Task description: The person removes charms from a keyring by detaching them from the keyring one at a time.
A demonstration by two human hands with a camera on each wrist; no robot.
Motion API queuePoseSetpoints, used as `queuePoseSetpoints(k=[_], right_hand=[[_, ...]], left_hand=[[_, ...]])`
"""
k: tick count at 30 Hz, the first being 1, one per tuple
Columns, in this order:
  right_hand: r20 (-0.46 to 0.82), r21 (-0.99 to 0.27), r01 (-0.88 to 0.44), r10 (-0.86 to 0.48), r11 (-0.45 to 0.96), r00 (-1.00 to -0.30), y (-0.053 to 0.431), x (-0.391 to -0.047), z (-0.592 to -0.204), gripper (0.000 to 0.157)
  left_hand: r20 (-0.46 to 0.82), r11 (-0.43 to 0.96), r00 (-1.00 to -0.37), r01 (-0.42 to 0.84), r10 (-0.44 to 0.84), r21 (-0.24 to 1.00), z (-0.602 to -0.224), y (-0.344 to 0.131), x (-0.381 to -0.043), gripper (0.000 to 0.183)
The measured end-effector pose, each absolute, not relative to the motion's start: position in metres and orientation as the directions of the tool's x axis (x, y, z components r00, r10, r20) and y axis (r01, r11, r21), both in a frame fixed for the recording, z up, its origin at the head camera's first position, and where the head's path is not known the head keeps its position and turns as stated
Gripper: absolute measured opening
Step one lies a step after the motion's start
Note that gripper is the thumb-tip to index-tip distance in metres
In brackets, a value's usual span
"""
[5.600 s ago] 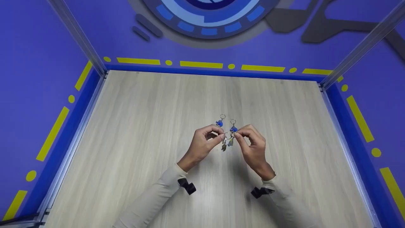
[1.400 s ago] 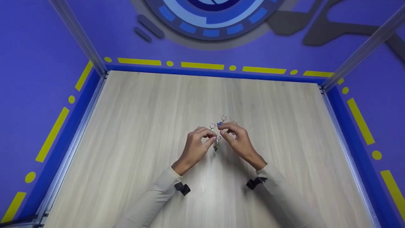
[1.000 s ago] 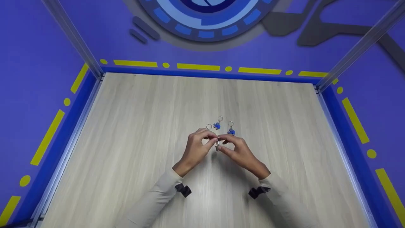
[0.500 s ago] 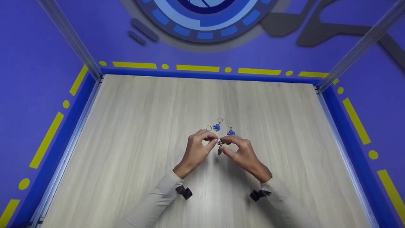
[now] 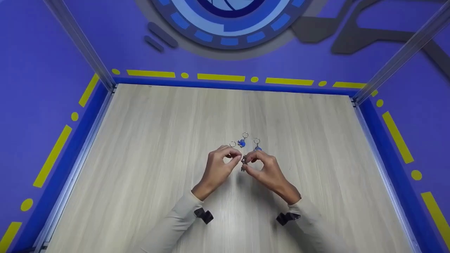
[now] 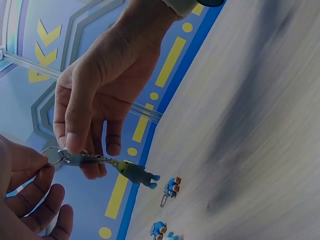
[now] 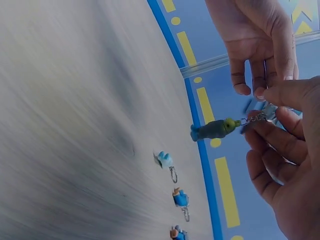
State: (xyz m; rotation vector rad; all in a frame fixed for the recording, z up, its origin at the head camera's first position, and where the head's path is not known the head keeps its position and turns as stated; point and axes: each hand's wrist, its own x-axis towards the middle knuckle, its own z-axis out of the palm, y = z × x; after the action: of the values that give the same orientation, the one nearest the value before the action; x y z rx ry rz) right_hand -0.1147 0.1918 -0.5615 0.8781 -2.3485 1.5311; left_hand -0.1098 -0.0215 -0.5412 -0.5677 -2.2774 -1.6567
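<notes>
Both hands work on one keychain (image 6: 137, 174) held above the table. A small figure with a yellow-green head, grey-green body and blue feet hangs from its short chain. My left hand (image 5: 218, 167) pinches the split ring (image 6: 49, 156) between thumb and fingertips. With thumb and fingers, my right hand (image 5: 269, 170) grips the metal fitting (image 7: 270, 111) beside the ring, where the chain starts. Part of this fitting is hidden behind the fingers. Just beyond the hands, a blue figure keychain (image 5: 242, 143) and a second blue keychain (image 5: 257, 141) lie on the table.
A third keychain's ring (image 5: 232, 144) shows behind my left hand; its light-blue figure (image 7: 164, 159) appears in the right wrist view. The wood-grain table (image 5: 168, 119) is bounded by blue walls (image 5: 295, 66) with yellow marks and metal corner posts.
Earlier each hand pinched a keychain. One came to lie at the left behind my left hand. My right hand then moved in and took hold of the remaining one beside my left fingertips.
</notes>
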Motion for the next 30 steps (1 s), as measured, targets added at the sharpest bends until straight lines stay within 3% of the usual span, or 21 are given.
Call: queuePoseSetpoints(k=[11, 20, 30], right_hand=[[0.471, -0.778, -0.562, -0.333, 0.279, -0.817, 0.195, -0.112, -0.560, 0.033], [0.409, -0.810, -0.498, -0.309, 0.311, -0.858, 0.196, -0.111, -0.554, 0.017], [0.369, -0.877, -0.438, -0.308, 0.198, -0.877, 0.200, -0.113, -0.546, 0.008]], left_hand=[[0.416, 0.258, -0.896, 0.443, 0.154, 0.859, -0.541, -0.024, -0.108, 0.007], [0.422, 0.275, -0.891, 0.453, 0.168, 0.848, -0.540, -0.025, -0.107, 0.008], [0.432, 0.252, -0.878, 0.475, 0.207, 0.843, -0.536, -0.025, -0.108, 0.007]])
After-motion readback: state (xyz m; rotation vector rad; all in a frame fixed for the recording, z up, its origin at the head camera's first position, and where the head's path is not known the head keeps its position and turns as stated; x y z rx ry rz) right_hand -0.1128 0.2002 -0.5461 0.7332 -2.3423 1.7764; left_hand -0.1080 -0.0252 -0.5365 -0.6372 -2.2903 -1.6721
